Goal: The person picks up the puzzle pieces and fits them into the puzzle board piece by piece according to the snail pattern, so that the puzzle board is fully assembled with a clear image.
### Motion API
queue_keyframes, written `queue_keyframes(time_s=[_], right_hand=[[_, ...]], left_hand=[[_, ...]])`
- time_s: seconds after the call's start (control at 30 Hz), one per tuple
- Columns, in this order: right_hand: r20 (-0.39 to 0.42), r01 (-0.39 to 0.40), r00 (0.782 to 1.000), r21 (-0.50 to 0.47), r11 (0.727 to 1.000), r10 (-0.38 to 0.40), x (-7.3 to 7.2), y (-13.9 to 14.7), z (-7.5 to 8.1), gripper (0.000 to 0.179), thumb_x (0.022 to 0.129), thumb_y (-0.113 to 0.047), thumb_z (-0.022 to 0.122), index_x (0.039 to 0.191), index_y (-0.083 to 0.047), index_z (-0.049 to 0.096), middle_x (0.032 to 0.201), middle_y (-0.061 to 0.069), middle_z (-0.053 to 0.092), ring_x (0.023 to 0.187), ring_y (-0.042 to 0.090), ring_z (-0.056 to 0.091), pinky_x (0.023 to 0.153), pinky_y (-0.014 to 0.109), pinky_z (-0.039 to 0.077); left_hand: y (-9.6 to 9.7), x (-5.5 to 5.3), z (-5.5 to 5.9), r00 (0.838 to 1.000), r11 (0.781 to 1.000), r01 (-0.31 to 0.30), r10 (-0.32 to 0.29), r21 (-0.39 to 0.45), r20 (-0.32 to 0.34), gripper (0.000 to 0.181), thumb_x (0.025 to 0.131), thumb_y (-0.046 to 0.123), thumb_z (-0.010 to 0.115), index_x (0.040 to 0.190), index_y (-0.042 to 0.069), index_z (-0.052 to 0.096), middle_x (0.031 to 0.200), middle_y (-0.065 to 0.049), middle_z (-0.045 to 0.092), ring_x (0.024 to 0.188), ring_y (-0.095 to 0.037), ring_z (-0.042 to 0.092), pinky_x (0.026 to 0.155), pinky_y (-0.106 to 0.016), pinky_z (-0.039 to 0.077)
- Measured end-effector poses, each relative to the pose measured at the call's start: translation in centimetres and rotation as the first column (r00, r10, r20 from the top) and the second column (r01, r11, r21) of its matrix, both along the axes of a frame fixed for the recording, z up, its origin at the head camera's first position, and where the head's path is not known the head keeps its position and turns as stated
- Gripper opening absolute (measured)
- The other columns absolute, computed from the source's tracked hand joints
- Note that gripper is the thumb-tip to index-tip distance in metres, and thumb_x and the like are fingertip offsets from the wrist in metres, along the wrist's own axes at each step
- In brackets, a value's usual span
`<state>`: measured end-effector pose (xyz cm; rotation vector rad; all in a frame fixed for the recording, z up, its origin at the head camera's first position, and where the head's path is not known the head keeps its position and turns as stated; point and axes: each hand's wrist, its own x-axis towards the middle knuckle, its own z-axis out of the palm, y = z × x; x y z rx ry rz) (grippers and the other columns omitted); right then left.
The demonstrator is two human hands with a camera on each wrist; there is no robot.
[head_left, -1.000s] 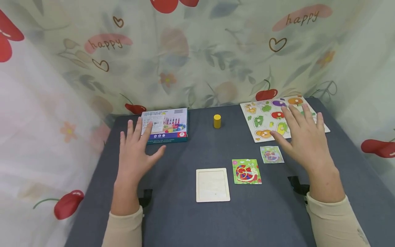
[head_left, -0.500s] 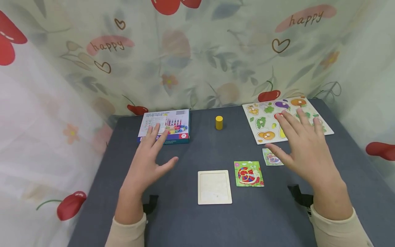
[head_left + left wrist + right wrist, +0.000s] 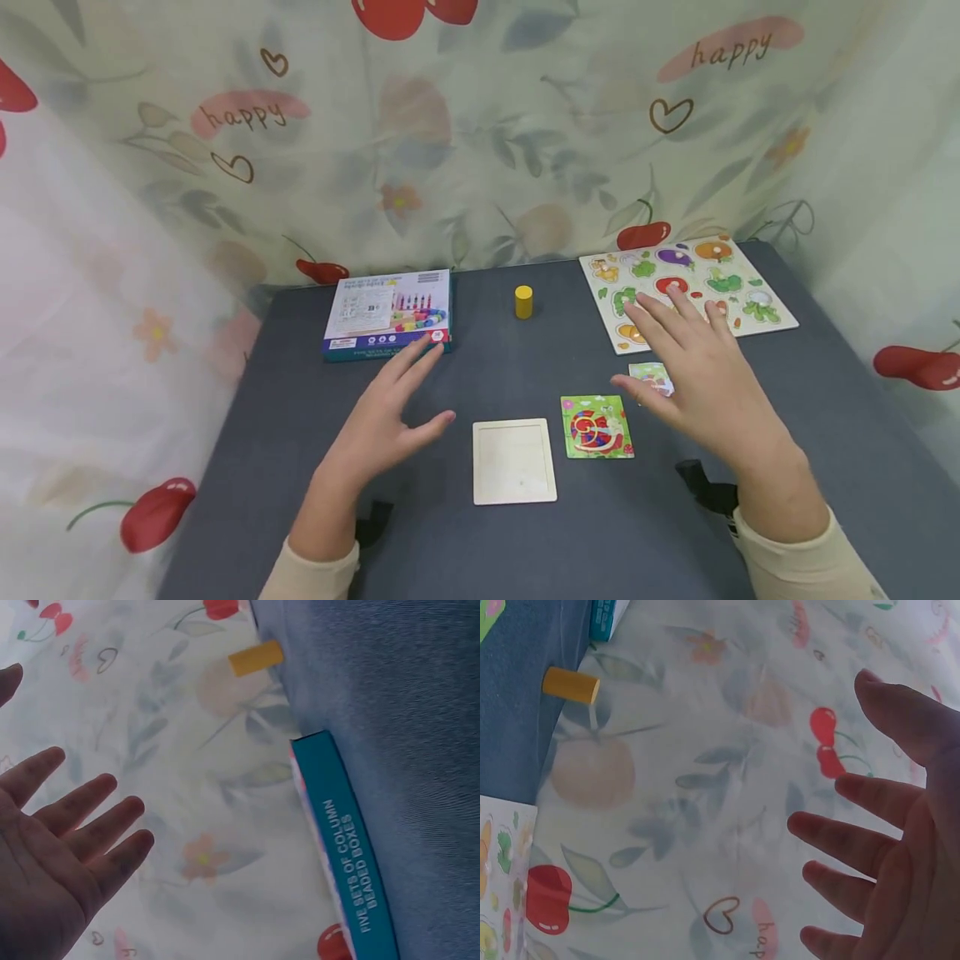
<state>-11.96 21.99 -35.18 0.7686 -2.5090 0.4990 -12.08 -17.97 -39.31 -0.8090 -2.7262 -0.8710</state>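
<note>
My left hand (image 3: 381,427) is held above the table with fingers spread, between the boxed bead set (image 3: 390,310) and a square wooden tray (image 3: 514,462). Nothing is in it. Over on the right, my right hand (image 3: 701,387) hovers with spread fingers, hiding part of the vegetable puzzle board (image 3: 765,287) and of a small picture card (image 3: 651,377). It holds nothing either. Between the hands, just right of the tray, lies a green puzzle (image 3: 597,427) with a red snail picture. The left wrist view shows straight, separated fingers (image 3: 112,862).
A yellow cylinder (image 3: 523,302) stands upright at the back of the dark grey table (image 3: 480,550). Behind it hangs a patterned curtain (image 3: 480,150), which closes off the back and both sides.
My left hand has moved right and nearer, away from the box toward the tray. The right hand has shifted slightly left and nearer. The objects on the table have stayed put.
</note>
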Motion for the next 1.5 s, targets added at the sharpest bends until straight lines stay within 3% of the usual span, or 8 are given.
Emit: queue_keyframes(time_s=[0.33,0.53,0.67,0.83,1.07,1.2,1.33,1.5], right_hand=[[0.054,-0.062,0.997,0.026,0.998,0.06,-0.4,-1.0,-1.3,0.074,0.094,-0.05,0.07,0.153,-0.01,0.049,0.153,0.015,0.049,0.146,0.044,0.034,0.111,0.07,0.022],[0.096,-0.085,0.992,0.052,0.995,0.08,-0.9,-1.7,-1.9,0.074,0.093,-0.048,0.072,0.153,-0.011,0.048,0.151,0.015,0.05,0.147,0.042,0.034,0.113,0.068,0.021],[0.131,-0.106,0.987,0.063,0.992,0.097,-1.2,-2.2,-2.5,0.076,0.089,-0.041,0.079,0.152,-0.01,0.049,0.15,0.013,0.052,0.147,0.039,0.035,0.116,0.063,0.019],[0.19,-0.112,0.977,0.087,0.99,0.094,-1.6,-2.7,-3.5,0.076,0.086,-0.039,0.083,0.149,-0.009,0.053,0.144,0.012,0.056,0.143,0.039,0.04,0.114,0.063,0.024],[0.271,-0.121,0.958,0.101,0.987,0.09,-2.3,-3.3,-5.2,0.07,0.085,-0.042,0.084,0.141,-0.006,0.061,0.135,0.014,0.062,0.136,0.038,0.048,0.112,0.062,0.029],[0.359,-0.135,0.928,0.072,0.988,0.101,-2.8,-3.5,-6.0,0.064,0.088,-0.041,0.082,0.139,-0.008,0.064,0.131,0.012,0.064,0.125,0.033,0.057,0.106,0.055,0.041],[0.486,-0.124,0.868,0.003,0.992,0.107,-3.2,-3.7,-6.6,0.061,0.09,-0.036,0.08,0.141,-0.009,0.062,0.124,0.008,0.066,0.114,0.027,0.063,0.095,0.048,0.051],[0.576,-0.121,0.805,-0.077,0.99,0.143,-3.7,-3.9,-7.7,0.052,0.09,-0.025,0.08,0.136,-0.004,0.065,0.102,0.005,0.066,0.095,0.025,0.062,0.081,0.041,0.052]], left_hand=[[-0.1,0.6,-2.5,0.988,1.0,-0.029,0.028,0.007,0.15,0.084,0.088,0.035,0.083,0.159,0.022,0.04,0.163,-0.003,0.035,0.146,-0.029,0.036,0.108,-0.059,0.038],[0.1,0.9,-4.3,0.971,0.999,-0.034,0.038,-0.024,0.235,0.083,0.088,0.038,0.082,0.159,0.025,0.041,0.159,-0.003,0.042,0.143,-0.027,0.041,0.108,-0.055,0.04],[0.2,1.1,-5.1,0.951,0.999,-0.033,0.042,-0.037,0.307,0.085,0.087,0.04,0.084,0.159,0.025,0.041,0.151,-0.004,0.049,0.136,-0.026,0.048,0.105,-0.053,0.044],[0.4,1.0,-5.8,0.918,1.0,0.009,0.003,-0.026,0.398,0.086,0.086,0.038,0.085,0.159,0.022,0.042,0.141,-0.006,0.055,0.121,-0.026,0.056,0.098,-0.05,0.048],[1.2,0.9,-6.8,0.864,0.996,0.053,-0.008,-0.075,0.504,0.087,0.084,0.044,0.085,0.157,0.02,0.044,0.12,0.001,0.057,0.106,-0.017,0.053,0.09,-0.042,0.05],[2.0,0.9,-7.3,0.861,0.985,0.08,0.01,-0.155,0.509,0.092,0.081,0.051,0.085,0.157,0.021,0.044,0.12,0.001,0.056,0.105,-0.017,0.053,0.093,-0.043,0.047],[2.7,0.9,-7.7,0.865,0.968,0.106,0.023,-0.226,0.501,0.098,0.076,0.058,0.086,0.158,0.024,0.043,0.123,-0.001,0.052,0.106,-0.019,0.048,0.091,-0.044,0.043],[3.0,1.1,-7.8,0.861,0.956,0.131,0.022,-0.261,0.509,0.105,0.073,0.057,0.089,0.159,0.021,0.041,0.123,-0.002,0.045,0.104,-0.021,0.041,0.087,-0.042,0.038]])
